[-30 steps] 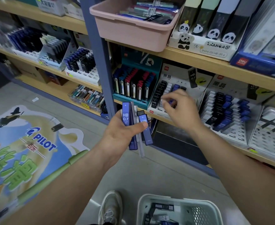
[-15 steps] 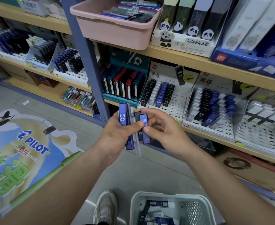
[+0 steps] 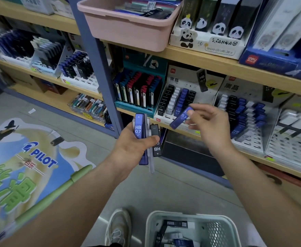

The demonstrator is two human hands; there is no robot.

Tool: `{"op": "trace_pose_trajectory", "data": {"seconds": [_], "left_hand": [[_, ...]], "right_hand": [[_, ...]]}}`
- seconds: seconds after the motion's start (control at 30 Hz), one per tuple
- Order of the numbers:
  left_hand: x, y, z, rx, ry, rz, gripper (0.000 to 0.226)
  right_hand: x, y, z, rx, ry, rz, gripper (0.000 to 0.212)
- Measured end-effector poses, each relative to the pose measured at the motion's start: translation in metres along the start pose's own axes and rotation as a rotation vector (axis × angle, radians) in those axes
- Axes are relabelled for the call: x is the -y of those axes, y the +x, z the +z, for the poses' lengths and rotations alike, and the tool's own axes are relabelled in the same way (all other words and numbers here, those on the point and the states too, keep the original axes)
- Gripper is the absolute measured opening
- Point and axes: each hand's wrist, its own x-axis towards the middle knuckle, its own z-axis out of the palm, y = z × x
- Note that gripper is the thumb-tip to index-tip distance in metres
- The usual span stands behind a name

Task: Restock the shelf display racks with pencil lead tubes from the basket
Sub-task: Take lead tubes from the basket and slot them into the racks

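My left hand (image 3: 135,148) grips a small bundle of lead tubes: a blue HB 0.7 tube (image 3: 139,129), a clear one and a black HB tube (image 3: 156,141). My right hand (image 3: 210,127) pinches a single blue lead tube (image 3: 180,118), tilted, in front of the white display rack (image 3: 176,104) that holds rows of black, white and blue tubes. A second white rack (image 3: 244,118) stands to its right. The pale basket (image 3: 217,227) with more tubes sits on the floor at the bottom.
A teal box of dark refill packs (image 3: 137,90) stands left of the rack, beside the blue shelf post (image 3: 99,68). A pink bin (image 3: 128,24) and panda-printed boxes (image 3: 210,32) sit on the shelf above. My shoe (image 3: 119,227) is beside the basket.
My right hand took one blue tube from the bundle in my left hand and carried it up and right toward the white rack. The left hand stayed put.
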Motion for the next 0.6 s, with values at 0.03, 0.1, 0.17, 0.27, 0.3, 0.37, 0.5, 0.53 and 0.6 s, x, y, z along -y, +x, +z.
{"op": "trace_pose_trajectory", "data": {"seconds": [0.03,0.1,0.17,0.27,0.3,0.37,0.5,0.53,0.6], "left_hand": [[0.0,-0.001,-0.001,0.003,0.001,-0.002,0.028],[0.0,-0.002,-0.001,0.012,0.01,-0.005,0.028],[0.0,-0.003,-0.002,0.011,0.018,-0.008,0.028],[-0.002,-0.002,-0.003,0.006,0.028,-0.014,0.029],[-0.002,-0.001,-0.004,0.005,0.027,-0.015,0.03],[-0.002,-0.001,-0.005,0.008,0.024,-0.017,0.03],[-0.001,-0.001,-0.007,0.012,0.02,-0.015,0.032],[-0.001,-0.001,-0.007,0.015,0.019,-0.014,0.032],[-0.001,-0.002,-0.007,0.017,0.013,-0.016,0.033]], "right_hand": [[-0.005,0.01,-0.001,-0.027,-0.063,-0.029,0.016],[-0.015,0.028,0.0,-0.051,-0.196,-0.082,0.013],[-0.023,0.041,0.004,-0.044,-0.304,-0.111,0.013],[-0.03,0.05,0.009,-0.015,-0.427,-0.134,0.013],[-0.032,0.051,0.01,-0.013,-0.467,-0.152,0.013],[-0.035,0.051,0.01,-0.011,-0.525,-0.198,0.014],[-0.036,0.051,0.007,0.012,-0.619,-0.275,0.016],[-0.036,0.051,0.008,0.027,-0.641,-0.296,0.017],[-0.037,0.05,0.01,0.062,-0.693,-0.355,0.02]]}}
